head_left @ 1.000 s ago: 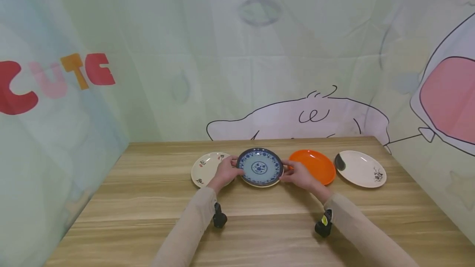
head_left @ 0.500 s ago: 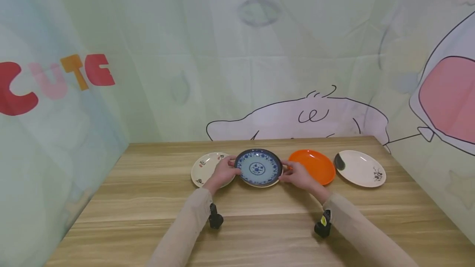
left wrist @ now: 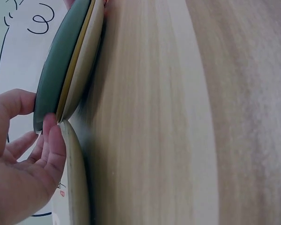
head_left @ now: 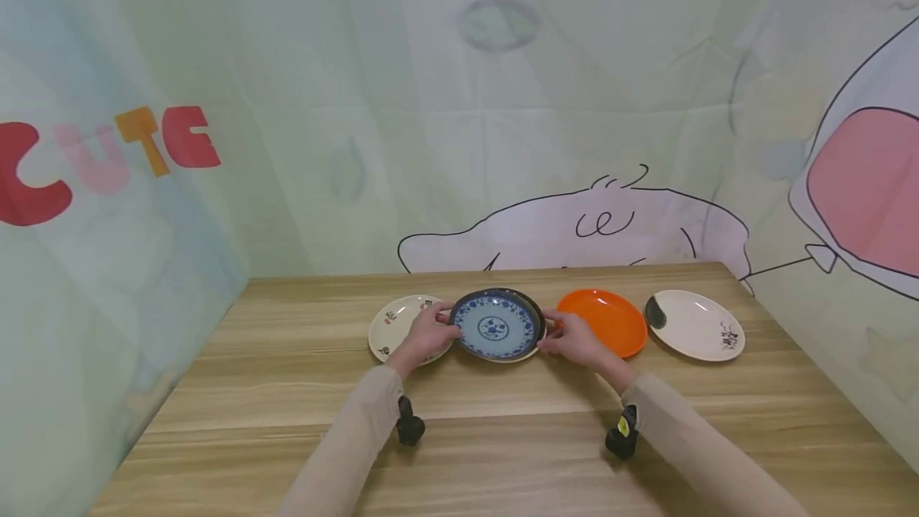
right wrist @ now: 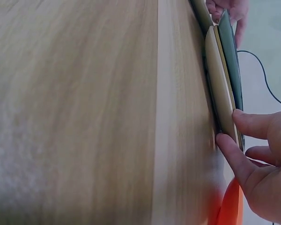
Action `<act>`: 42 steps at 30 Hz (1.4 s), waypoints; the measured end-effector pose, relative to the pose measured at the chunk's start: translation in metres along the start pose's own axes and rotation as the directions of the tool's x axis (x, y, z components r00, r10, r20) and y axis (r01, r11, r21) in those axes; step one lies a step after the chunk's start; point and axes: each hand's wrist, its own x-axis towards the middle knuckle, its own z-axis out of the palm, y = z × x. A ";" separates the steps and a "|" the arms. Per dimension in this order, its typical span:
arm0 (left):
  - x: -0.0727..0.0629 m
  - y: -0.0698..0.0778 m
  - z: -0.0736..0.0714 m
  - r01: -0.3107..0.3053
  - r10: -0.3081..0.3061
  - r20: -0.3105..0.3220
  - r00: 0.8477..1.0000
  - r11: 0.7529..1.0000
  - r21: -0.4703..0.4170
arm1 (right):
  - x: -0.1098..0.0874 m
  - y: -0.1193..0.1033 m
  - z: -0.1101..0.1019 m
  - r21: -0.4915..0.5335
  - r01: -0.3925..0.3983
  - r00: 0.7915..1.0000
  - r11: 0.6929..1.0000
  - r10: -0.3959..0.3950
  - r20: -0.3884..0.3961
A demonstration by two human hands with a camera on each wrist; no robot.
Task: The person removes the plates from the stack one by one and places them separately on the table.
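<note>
A blue-and-white patterned plate point(head_left: 494, 327) with a dark rim tops a stack mid-table, offset left so a dark rim beneath shows on its right. My left hand point(head_left: 428, 337) pinches the top plate's left edge. The left wrist view shows that plate's green underside point(left wrist: 58, 75) above a thin yellowish plate point(left wrist: 74, 54) and a cream plate point(left wrist: 86, 56). From the right, my right hand point(head_left: 580, 339) grips the edge of the lower plates; in the right wrist view its thumb and a fingertip meet the cream plate point(right wrist: 218, 77).
A cream plate with small red and black drawings point(head_left: 391, 333) lies left of the stack, partly behind my left hand. To the right lie an orange plate point(head_left: 606, 321) and a white oval plate point(head_left: 696, 325) on the wooden table point(head_left: 502, 453). A printed curtain point(head_left: 323, 142) hangs behind.
The blue patterned plate and my left hand have slid slightly left, showing more of the dark rim beneath on the right. My right hand stays almost where it was.
</note>
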 end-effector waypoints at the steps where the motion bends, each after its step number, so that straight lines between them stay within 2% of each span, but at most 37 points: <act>1: 0.000 0.000 0.000 0.000 0.000 0.002 1.000 1.000 -0.002 | 0.000 0.000 0.000 0.009 -0.008 1.000 1.000 0.008 -0.003; 8: -0.002 0.000 0.000 0.017 -0.017 0.004 1.000 0.998 -0.053 | 0.001 0.003 0.001 0.062 0.003 1.000 0.998 -0.003 0.011; 11: -0.003 -0.001 0.000 0.016 -0.015 0.010 1.000 0.996 -0.092 | 0.000 0.003 0.000 0.079 0.031 0.999 0.996 -0.032 0.016; 12: -0.003 -0.001 0.000 0.015 -0.014 0.012 1.000 0.994 -0.104 | 0.000 0.005 -0.001 0.083 0.063 0.998 0.995 -0.064 0.020; 15: -0.002 -0.003 0.000 0.008 -0.006 0.017 1.000 0.992 -0.126 | -0.001 0.005 -0.001 0.082 0.080 0.996 0.993 -0.083 0.028; 18: -0.001 -0.004 0.000 0.002 0.001 0.019 1.000 0.991 -0.131 | 0.000 0.004 -0.001 0.075 0.045 0.999 0.996 -0.047 0.023; 20: -0.001 -0.004 0.001 -0.001 0.004 0.024 1.000 0.991 -0.131 | 0.000 0.001 0.000 0.054 -0.005 1.000 0.999 0.004 0.016; 23: -0.002 -0.003 0.001 0.007 -0.003 0.029 1.000 0.990 -0.139 | 0.000 -0.001 0.001 0.022 -0.030 0.999 0.999 0.030 0.011; 32: -0.004 -0.001 0.001 0.016 -0.013 0.017 1.000 0.987 -0.158 | 0.000 -0.001 -0.001 0.005 -0.028 1.000 1.000 0.028 0.007; 42: -0.005 -0.001 0.000 -0.008 0.009 0.010 1.000 0.987 -0.160 | 0.001 0.001 -0.001 0.012 -0.033 0.999 0.999 0.033 0.014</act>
